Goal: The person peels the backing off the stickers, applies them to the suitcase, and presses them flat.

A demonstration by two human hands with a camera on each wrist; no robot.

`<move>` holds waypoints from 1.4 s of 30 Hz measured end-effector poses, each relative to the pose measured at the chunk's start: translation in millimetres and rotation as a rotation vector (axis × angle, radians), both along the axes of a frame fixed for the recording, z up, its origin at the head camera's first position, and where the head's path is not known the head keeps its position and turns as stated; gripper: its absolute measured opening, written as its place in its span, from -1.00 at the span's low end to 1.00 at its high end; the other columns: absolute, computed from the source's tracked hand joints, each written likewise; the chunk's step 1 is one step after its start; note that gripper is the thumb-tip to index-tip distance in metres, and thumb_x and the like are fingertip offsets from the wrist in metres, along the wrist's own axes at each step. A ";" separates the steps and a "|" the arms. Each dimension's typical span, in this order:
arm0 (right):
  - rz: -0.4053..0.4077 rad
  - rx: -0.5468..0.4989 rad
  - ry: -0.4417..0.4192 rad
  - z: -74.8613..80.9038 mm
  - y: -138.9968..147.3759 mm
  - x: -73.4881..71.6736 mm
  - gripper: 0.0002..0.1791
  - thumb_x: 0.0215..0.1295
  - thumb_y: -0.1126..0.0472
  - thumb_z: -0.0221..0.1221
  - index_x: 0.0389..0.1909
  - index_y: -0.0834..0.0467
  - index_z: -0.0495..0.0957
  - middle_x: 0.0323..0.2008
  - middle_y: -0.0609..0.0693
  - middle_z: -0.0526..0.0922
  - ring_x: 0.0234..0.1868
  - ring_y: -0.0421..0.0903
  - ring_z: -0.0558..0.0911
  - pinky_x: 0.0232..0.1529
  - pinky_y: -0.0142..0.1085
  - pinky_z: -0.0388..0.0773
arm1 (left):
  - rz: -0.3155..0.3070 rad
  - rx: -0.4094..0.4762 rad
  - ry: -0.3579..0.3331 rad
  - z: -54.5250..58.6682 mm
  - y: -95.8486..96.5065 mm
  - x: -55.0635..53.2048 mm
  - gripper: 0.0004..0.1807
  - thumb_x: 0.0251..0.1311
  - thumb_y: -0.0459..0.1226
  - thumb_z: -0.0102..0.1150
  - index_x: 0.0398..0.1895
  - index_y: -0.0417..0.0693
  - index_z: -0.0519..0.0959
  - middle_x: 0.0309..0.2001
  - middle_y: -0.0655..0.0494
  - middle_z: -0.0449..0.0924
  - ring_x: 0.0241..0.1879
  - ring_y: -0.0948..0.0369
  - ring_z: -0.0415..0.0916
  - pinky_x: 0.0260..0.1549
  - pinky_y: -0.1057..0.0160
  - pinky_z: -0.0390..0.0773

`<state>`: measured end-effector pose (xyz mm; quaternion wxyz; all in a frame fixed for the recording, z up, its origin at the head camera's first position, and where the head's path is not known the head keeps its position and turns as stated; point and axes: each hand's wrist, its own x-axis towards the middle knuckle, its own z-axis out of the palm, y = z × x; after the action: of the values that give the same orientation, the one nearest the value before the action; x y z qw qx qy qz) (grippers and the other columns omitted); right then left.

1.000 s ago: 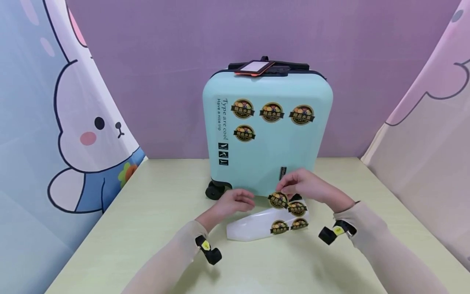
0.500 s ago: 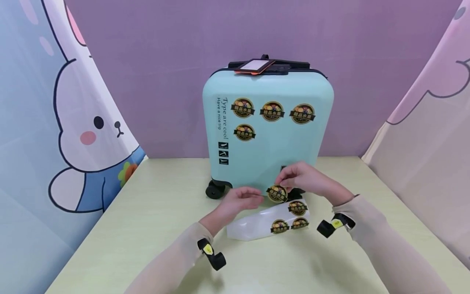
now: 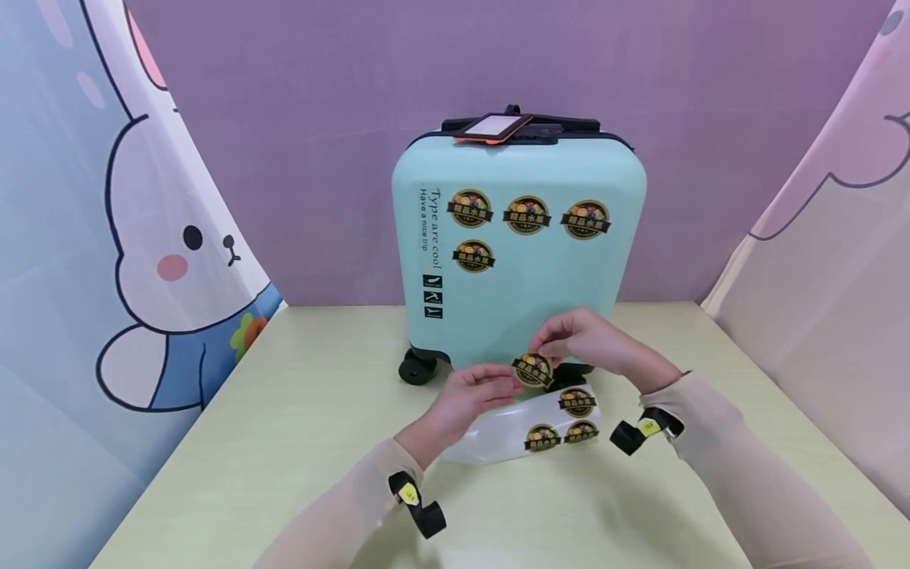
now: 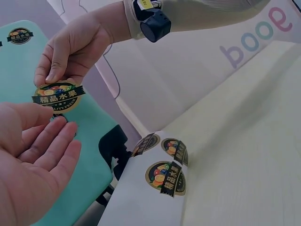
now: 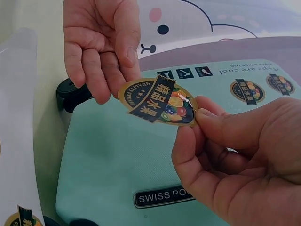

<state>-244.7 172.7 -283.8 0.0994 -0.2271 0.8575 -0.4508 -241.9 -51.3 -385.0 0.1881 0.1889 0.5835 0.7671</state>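
Note:
A round black-and-gold fruit sticker (image 3: 533,370) is in the air before the lower part of the mint-green suitcase (image 3: 526,308). My right hand (image 3: 586,341) pinches its edge between thumb and index finger, as the right wrist view (image 5: 240,150) shows. My left hand (image 3: 478,401) is at the sticker's opposite edge, fingers fairly straight and thumb apart from them; whether it touches the sticker I cannot tell. Below lies a white backing sheet (image 3: 490,435) with 3 more stickers on its right part, its left end partly hidden by my left hand. Several matching stickers (image 3: 526,215) are on the suitcase front.
The suitcase stands upright on a pale table (image 3: 327,442), a black wheel (image 3: 417,367) at its lower left. An orange-edged luggage tag (image 3: 494,127) lies on top by the handle. A purple backdrop (image 3: 320,158) hangs behind, with printed cloth (image 3: 185,229) at the left.
My right hand has lifted the sticker up off the backing sheet and slightly left. My left hand has moved right and come up to the sticker's edge.

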 end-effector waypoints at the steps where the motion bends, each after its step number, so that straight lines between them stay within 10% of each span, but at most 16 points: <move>1: 0.001 -0.001 0.000 0.0 -0.2 -0.2 -0.81 0.36 0.47 0.09 -0.13 0.42 0.64 -0.25 0.09 0.71 -0.29 -0.04 0.67 -0.14 -0.13 0.69 | 0.004 0.004 -0.007 -0.1 0.6 0.5 -0.65 0.32 -0.50 0.11 0.14 -0.50 0.46 0.02 -0.26 0.64 0.01 0.02 0.64 0.15 0.00 0.54; 33: 0.011 0.013 0.049 27.0 0.6 1.2 -0.69 0.47 0.37 -0.01 0.07 0.44 0.57 -0.04 0.20 0.67 -0.15 0.00 0.66 0.04 -0.07 0.62 | 0.080 0.239 -0.138 10.7 15.7 6.7 -0.73 0.28 -0.57 0.09 -0.11 -0.14 0.67 -0.15 -0.03 0.71 -0.10 0.14 0.68 0.08 0.16 0.61; 42: 0.019 -0.027 0.092 40.9 -2.2 0.2 -0.67 0.39 0.46 -0.05 0.08 0.50 0.51 -0.13 0.19 0.65 -0.17 -0.07 0.63 -0.05 -0.20 0.65 | 0.098 0.279 -0.110 23.6 17.5 7.6 -0.60 0.28 -0.60 -0.01 0.20 -0.48 0.43 -0.14 0.00 0.69 -0.02 0.11 0.64 0.11 0.15 0.58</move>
<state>-244.5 170.4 -242.9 0.0609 -0.2568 0.8530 -0.4503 -234.2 -33.8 -361.4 0.1539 0.1424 0.4686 0.8582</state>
